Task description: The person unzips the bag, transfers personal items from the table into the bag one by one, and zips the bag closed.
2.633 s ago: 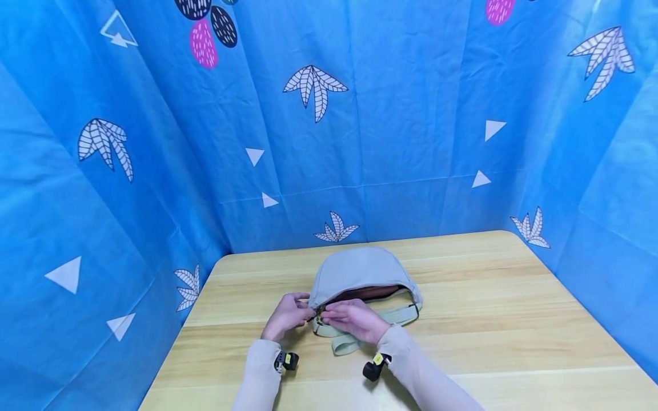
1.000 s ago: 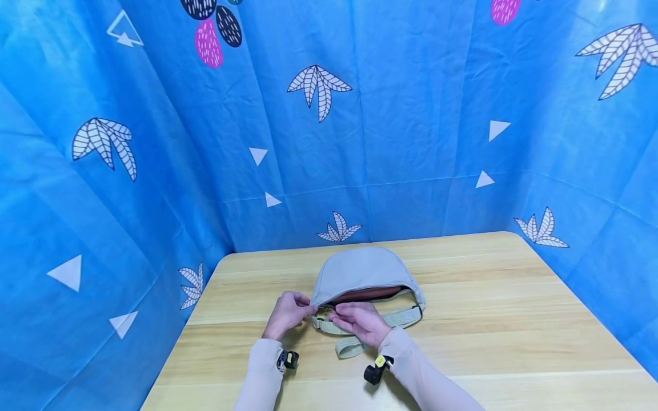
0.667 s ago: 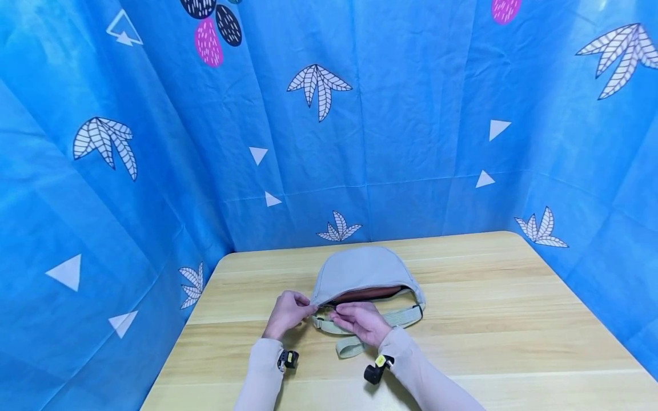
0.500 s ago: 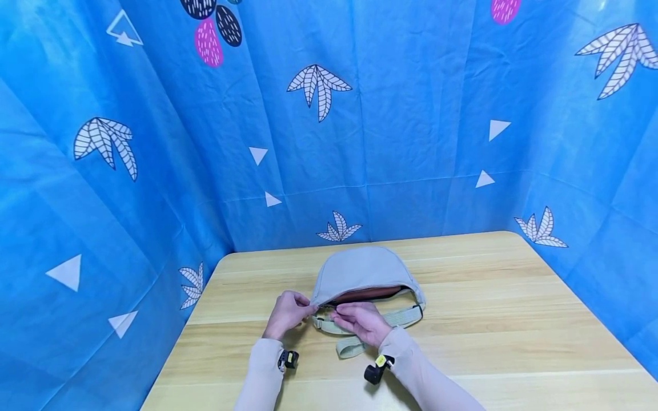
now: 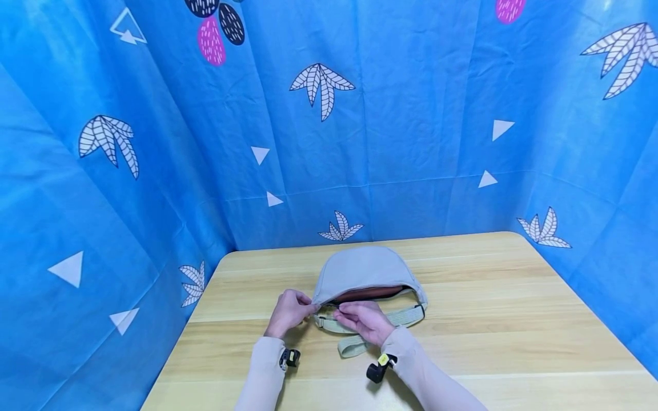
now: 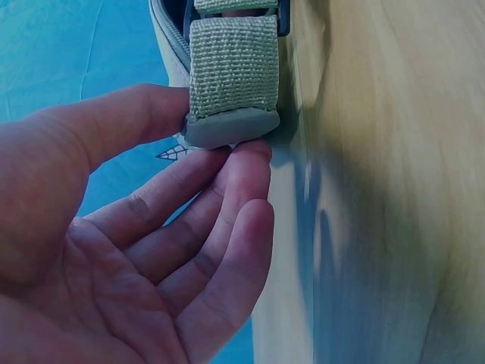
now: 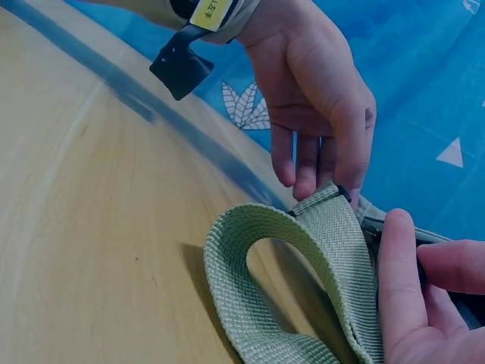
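A pale grey belt bag lies on the table, its zipped opening towards me and gaping on a brown lining. At its left end my left hand pinches the bag; in the left wrist view the thumb is against the grey end tab below the webbing, the other fingers curled under it. My right hand pinches at the zipper near the opening's left end, thumb and index finger close together; what is between the tips is hidden. The light green strap passes beneath this hand, with a loop standing up.
The wooden table extends on both sides of the bag. Blue patterned curtains hang behind the table and along its sides. Small black cameras are strapped to both wrists.
Since the oldest frame, my right hand has moved slightly right along the opening, away from the left hand. The left hand stays at the bag's end. The view has shifted slightly.
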Demonstrator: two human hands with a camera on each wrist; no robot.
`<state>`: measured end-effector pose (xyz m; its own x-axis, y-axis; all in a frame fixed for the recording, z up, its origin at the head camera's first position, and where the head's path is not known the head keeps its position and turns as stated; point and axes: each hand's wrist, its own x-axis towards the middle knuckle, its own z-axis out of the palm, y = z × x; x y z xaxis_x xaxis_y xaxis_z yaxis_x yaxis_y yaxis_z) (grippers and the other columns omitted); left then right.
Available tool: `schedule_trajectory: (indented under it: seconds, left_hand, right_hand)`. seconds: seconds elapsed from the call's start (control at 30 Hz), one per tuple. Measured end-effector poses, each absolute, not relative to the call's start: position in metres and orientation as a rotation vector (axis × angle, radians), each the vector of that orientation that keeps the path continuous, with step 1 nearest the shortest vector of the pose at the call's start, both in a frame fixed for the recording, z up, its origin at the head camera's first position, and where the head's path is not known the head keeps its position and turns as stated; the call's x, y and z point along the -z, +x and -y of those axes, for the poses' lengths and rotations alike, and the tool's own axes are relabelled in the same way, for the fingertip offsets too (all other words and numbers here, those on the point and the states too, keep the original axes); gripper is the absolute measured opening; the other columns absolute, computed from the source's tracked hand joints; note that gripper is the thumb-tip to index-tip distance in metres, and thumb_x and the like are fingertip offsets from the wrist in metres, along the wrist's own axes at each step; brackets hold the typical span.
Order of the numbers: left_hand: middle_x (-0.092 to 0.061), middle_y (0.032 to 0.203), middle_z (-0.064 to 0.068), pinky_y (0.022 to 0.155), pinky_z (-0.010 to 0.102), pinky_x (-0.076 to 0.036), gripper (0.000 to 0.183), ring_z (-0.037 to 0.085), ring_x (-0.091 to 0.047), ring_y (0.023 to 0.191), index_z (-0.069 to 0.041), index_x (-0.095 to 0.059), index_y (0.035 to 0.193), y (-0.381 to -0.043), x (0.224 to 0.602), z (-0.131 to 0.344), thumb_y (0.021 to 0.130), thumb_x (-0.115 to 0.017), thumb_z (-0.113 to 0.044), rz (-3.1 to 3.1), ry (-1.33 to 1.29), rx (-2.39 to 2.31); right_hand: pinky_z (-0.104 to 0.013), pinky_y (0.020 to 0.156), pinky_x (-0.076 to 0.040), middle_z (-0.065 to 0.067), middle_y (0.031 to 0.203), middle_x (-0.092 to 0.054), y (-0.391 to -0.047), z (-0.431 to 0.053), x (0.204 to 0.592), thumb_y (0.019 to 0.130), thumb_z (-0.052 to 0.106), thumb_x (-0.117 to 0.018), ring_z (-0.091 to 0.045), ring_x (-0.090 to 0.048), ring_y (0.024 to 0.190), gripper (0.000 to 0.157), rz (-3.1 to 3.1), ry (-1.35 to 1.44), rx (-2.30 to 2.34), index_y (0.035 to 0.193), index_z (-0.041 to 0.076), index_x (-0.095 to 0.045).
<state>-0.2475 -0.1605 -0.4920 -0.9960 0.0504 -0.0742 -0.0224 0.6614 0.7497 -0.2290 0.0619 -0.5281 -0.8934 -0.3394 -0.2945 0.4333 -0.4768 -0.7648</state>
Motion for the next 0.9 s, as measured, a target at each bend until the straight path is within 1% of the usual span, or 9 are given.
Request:
schedule_trajectory:
  seconds: [0.3, 0.6, 0.9]
  left_hand:
    - [-0.074, 0.076, 0.004, 0.056, 0.029, -0.051, 0.017, 0.018, -0.069, 0.063, -0.005, -0.077, 0.091, -0.2492, 0.4908, 0.1603, 0.083, -0.084, -0.017, -2.78, 0.023, -1.248]
    - [-0.074, 0.077, 0.004, 0.058, 0.029, -0.05, 0.017, 0.019, -0.07, 0.065, -0.005, -0.077, 0.091, -0.2499, 0.489, 0.1603, 0.083, -0.084, -0.017, -2.78, 0.018, -1.23]
    - [-0.074, 0.077, 0.004, 0.058, 0.029, -0.051, 0.017, 0.018, -0.069, 0.064, -0.006, -0.077, 0.09, -0.2502, 0.4882, 0.161, 0.083, -0.085, -0.018, -2.778, 0.017, -1.219]
  right_hand:
    - [-0.026, 0.087, -0.061, -0.014, 0.094, -0.079, -0.23, -0.0642, 0.5265, 0.096, -0.006, -0.062, -0.017, -0.077, 0.088, 0.046, -1.27, 0.151, 2.373, 0.136, -0.023, -0.047]
    - [-0.026, 0.088, -0.061, -0.016, 0.097, -0.079, -0.2304, -0.0658, 0.5236, 0.095, -0.007, -0.063, -0.017, -0.077, 0.089, 0.046, -1.261, 0.147, 2.381, 0.135, -0.023, -0.047]
    - [-0.026, 0.087, -0.061, -0.012, 0.092, -0.079, -0.2308, -0.0663, 0.5231, 0.095, -0.008, -0.061, -0.017, -0.078, 0.087, 0.046, -1.25, 0.158, 2.39, 0.135, -0.024, -0.046]
